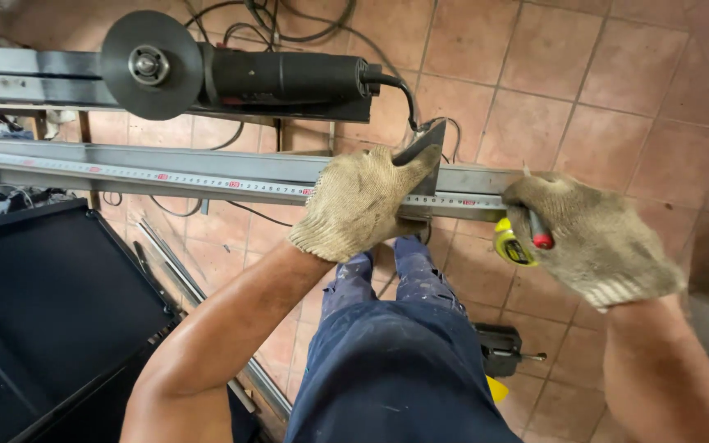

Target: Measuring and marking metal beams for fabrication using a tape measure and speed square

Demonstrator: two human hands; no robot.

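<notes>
We had the tape measure (207, 180) stretched along the steel bar (125, 160), which lay across the stand. Our gloved left hand (363, 201) pressed a dark square (420, 156) against the bar, fingers together. Our right hand (592, 238) was clamped on a red-tipped marker (539, 234) and the tape's yellow case (514, 246). We saw no mark yet; the grinder (231, 74) lay idle behind.

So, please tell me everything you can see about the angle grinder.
The angle grinder lies on its side across a grey metal bar at the top of the view. It has a black cylindrical body, a round dark disc with a metal hub facing the camera, and a black cable leaving its right end. No hand touches it.
</notes>
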